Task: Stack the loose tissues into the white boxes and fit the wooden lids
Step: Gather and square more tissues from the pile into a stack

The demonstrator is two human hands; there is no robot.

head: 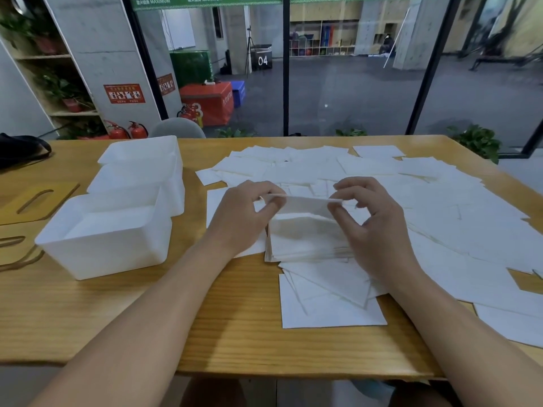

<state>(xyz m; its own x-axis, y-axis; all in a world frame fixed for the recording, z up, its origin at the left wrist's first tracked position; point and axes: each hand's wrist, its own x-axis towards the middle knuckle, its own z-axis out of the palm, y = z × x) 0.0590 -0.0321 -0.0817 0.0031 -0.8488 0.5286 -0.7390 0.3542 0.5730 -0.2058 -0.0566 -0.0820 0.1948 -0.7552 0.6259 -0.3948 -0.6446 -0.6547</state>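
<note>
My left hand (244,212) and my right hand (373,221) each pinch one end of a single white tissue (305,202), holding it flat just above a neat stack of tissues (305,239) on the table. Many loose tissues (440,207) lie spread over the right half of the table. Three white boxes stand at the left: the nearest box (108,248), a second box (129,177) behind it and a third box (141,148) at the back. Wooden lids with oval slots, one lid (35,201) and another lid (14,242), lie flat at the far left.
The wooden table (205,318) has bare surface in front of the boxes and near its front edge. A dark bag (20,148) rests on the far left corner. Beyond the table stands a glass wall, with a grey chair back (176,127) behind the boxes.
</note>
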